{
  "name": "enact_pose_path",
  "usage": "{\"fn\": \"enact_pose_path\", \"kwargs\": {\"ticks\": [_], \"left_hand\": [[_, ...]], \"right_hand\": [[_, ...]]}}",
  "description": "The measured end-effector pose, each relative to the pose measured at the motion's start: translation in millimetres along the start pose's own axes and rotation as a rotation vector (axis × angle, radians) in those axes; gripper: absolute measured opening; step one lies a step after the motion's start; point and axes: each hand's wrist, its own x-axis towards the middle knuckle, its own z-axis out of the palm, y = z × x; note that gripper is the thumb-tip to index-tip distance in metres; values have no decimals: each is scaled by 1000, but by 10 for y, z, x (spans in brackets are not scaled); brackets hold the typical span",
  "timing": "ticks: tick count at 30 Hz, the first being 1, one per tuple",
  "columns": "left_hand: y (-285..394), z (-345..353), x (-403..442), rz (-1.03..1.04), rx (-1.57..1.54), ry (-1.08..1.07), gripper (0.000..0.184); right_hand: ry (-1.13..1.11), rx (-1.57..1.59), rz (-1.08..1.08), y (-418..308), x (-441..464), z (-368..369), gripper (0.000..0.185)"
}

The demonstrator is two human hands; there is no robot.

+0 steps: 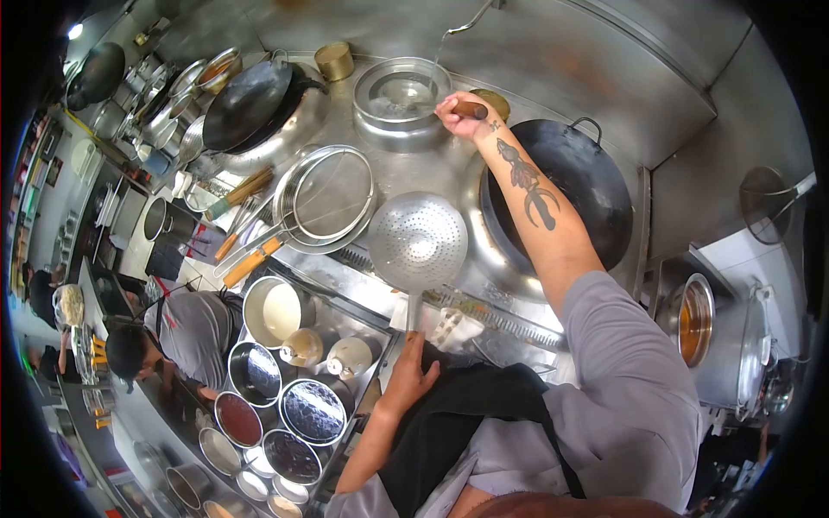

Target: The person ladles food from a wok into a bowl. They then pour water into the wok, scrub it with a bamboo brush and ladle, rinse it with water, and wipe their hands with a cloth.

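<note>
My left hand point(408, 377) grips the handle of a round perforated skimmer point(418, 242), its holed metal bowl held level over the stove front. My right hand point(465, 119) reaches forward and is closed round the wooden handle point(471, 110) of a tool. Its far end points to the metal pot of water point(402, 93), and I cannot make out its shape there. From a tap point(471, 19) water runs into this pot. Below my right forearm sits a large dark wok point(579, 186) on the right burner.
Wire strainers point(332, 194) with wooden handles lie left of the skimmer. Another wok point(249, 105) rests on the left burner. Several seasoning containers point(275, 311) and two squeeze bottles point(350, 357) stand at lower left. A co-worker point(194, 332) bends beyond them. At right is a pot of orange liquid point(693, 321).
</note>
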Motion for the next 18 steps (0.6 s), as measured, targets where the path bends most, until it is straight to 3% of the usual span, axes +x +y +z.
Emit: {"fn": "enact_pose_path", "kwargs": {"ticks": [6,9,11,13,15,18], "left_hand": [[129,110,-51,-60,3,-120,56],[-20,279,-134,16,27,-103,56],[14,292,-160,-5,19,-147,56],[20,308,-194,-24,17,-198,56],[-15,354,-255,-154,-43,-226,55],[-116,450,-364,-118,-56,-232,54]], "right_hand": [[-35,8,-111,-233,-507,153,12],[-68,31,-118,-515,-702,93,12],[-167,30,-196,-699,-836,-21,10],[-139,35,-335,-748,-1149,25,8],[-112,35,-340,-965,-1321,-39,10],[-77,116,-364,-1124,-1771,-69,11]]}}
